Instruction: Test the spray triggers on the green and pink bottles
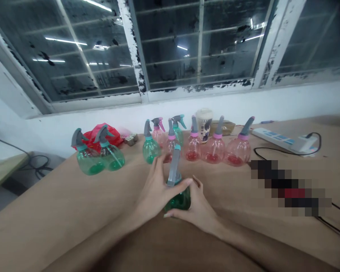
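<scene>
A green spray bottle (179, 200) with a grey trigger head stands close in front of me, between my two hands. My left hand (155, 189) is wrapped around its upper part from the left, thumb across the front below the trigger head. From the right, my right hand (202, 209) grips the body, with its thumb along the lower front. Some fingers of both hands are hidden behind the bottle. Just beyond it, a pink spray bottle (172, 142) and a green one (151, 149) stand on the table.
Several pink spray bottles (213, 149) and a paper cup (204, 124) stand at the back. Two green spray bottles (112, 158) are at left, by a red plastic bag (98, 134). A white power strip (280, 139), cables and a blurred-out dark item (286, 189) lie at right.
</scene>
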Demonstrator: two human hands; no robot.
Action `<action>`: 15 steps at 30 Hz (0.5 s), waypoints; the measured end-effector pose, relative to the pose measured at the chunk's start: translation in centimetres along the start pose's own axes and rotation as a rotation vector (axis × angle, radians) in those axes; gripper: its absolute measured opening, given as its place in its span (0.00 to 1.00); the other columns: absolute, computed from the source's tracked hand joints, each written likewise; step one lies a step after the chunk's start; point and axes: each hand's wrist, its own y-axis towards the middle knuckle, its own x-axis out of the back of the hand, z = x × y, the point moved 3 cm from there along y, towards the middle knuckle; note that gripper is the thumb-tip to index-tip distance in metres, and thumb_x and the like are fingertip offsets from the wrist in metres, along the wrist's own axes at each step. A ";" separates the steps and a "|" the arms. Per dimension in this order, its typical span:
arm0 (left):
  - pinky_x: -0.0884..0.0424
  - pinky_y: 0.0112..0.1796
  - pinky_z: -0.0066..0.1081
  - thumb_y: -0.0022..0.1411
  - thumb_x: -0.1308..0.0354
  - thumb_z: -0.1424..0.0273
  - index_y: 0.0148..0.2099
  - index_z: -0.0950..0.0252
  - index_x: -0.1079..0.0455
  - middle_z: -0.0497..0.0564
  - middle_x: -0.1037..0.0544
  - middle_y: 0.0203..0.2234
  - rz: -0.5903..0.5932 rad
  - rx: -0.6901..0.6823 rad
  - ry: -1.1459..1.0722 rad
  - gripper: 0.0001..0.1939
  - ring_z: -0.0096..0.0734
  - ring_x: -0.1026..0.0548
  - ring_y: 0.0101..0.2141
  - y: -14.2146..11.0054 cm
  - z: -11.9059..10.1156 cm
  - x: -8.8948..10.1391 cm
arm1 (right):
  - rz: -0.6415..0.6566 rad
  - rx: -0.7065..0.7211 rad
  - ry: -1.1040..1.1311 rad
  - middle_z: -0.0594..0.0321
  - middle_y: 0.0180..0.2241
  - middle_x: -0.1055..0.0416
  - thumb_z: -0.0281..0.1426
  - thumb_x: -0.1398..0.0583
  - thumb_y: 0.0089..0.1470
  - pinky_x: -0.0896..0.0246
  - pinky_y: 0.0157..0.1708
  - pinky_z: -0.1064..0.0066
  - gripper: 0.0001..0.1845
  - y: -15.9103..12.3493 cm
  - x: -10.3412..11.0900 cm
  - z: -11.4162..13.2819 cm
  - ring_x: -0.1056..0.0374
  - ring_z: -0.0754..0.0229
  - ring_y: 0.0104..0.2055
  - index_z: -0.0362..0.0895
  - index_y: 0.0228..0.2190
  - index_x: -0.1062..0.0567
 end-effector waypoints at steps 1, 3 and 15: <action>0.31 0.46 0.47 0.54 0.40 0.54 0.59 0.59 0.46 0.56 0.30 0.48 -0.004 -0.019 -0.052 0.34 0.46 0.29 0.48 0.4 -0.2 -0.4 | 0.001 -0.012 0.015 0.56 0.45 0.32 0.48 0.31 0.33 0.49 0.53 0.41 0.40 0.0 0.0 0.0 0.39 0.41 0.54 0.47 0.46 0.36; 0.30 0.44 0.46 0.56 0.40 0.57 0.56 0.59 0.43 0.54 0.28 0.44 -0.013 -0.050 -0.127 0.28 0.44 0.27 0.45 1.2 -0.4 -1.2 | -0.004 -0.044 0.070 0.55 0.47 0.33 0.47 0.30 0.32 0.44 0.51 0.44 0.42 0.0 0.1 -0.2 0.39 0.41 0.54 0.47 0.47 0.37; 0.28 0.38 0.40 0.57 0.42 0.63 0.41 0.61 0.38 0.50 0.27 0.33 -0.039 -0.194 -0.095 0.12 0.38 0.25 0.35 3.8 -0.3 -2.3 | -0.029 0.020 0.270 0.57 0.48 0.33 0.42 0.29 0.33 0.38 0.51 0.51 0.44 1.3 0.7 -1.1 0.36 0.47 0.53 0.48 0.51 0.39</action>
